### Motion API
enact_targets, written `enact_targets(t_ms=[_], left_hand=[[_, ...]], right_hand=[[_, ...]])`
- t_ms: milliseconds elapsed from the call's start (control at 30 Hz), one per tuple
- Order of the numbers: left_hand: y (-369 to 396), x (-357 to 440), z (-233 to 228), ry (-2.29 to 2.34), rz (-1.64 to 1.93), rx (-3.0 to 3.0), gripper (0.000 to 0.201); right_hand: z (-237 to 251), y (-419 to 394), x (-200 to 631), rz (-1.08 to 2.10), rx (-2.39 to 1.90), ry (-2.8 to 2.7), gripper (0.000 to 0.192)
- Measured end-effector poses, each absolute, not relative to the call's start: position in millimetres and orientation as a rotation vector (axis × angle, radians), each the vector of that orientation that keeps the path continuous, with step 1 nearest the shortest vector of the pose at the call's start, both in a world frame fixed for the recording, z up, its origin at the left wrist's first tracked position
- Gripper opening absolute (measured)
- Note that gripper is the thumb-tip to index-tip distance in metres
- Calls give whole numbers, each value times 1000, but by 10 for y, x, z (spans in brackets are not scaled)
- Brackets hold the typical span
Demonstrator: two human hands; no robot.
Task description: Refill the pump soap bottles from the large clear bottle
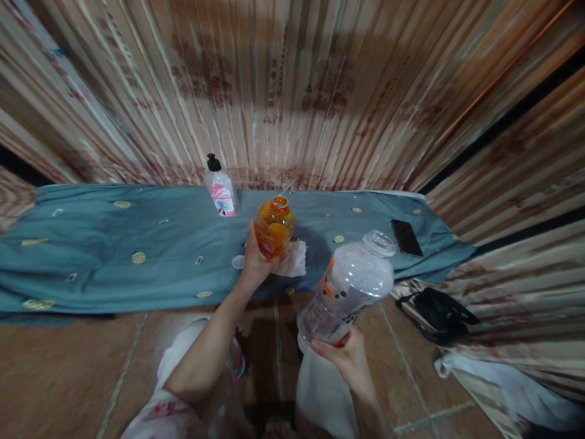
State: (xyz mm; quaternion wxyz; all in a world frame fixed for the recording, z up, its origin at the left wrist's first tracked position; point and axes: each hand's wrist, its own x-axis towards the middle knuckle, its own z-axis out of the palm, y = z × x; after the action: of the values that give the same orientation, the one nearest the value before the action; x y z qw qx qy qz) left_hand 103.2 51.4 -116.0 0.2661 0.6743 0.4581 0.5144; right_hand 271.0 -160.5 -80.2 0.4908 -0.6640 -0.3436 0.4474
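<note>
Spanning the scene, a worktop (91, 256) draped in blue-grey cloth is carrying a pump bottle (221, 186), a black phone (406, 237) and a crumpled white tissue (292, 259). Tilting above the floor tiles, an uncapped clear plastic bottle (347, 289) is resting in the right hand (350, 360), fingers wrapping its base. Gripping the small open orange bottle (274, 227) over the worktop's near edge, the left hand (253, 259) is closing its fingers around it.

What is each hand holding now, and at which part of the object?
The left hand grips the orange bottle around its lower body. The right hand holds the clear bottle at its base, tilted, with its mouth open.
</note>
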Motion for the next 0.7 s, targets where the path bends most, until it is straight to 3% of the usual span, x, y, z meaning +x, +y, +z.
enact_targets(t_ms=[167,300,433,533,600,700], left_hand=[[458,945,-1079,1280,1387,1696,122],[289,841,-695,1260,1491,1636,104],[-213,911,-244,854,1389,1606,87],[-682,1082,-118,597,1089,1521,102],[-912,1178,-120,655,1082,1490,113],[-1085,1234,-128,767,1108,1434,104]], right_hand=[[-827,-1625,2705,1107,-1601,-887,60],[-778,-1631,2659,1127,-1574,-913,65],[-672,-1635,2539,1136,-1410,-879,68],[-583,-1678,2435,1209,-1311,-927,68],[-545,-1726,2388,1236,-1270,-966,71],[-573,-1794,2381,1290,-1186,-949,79]])
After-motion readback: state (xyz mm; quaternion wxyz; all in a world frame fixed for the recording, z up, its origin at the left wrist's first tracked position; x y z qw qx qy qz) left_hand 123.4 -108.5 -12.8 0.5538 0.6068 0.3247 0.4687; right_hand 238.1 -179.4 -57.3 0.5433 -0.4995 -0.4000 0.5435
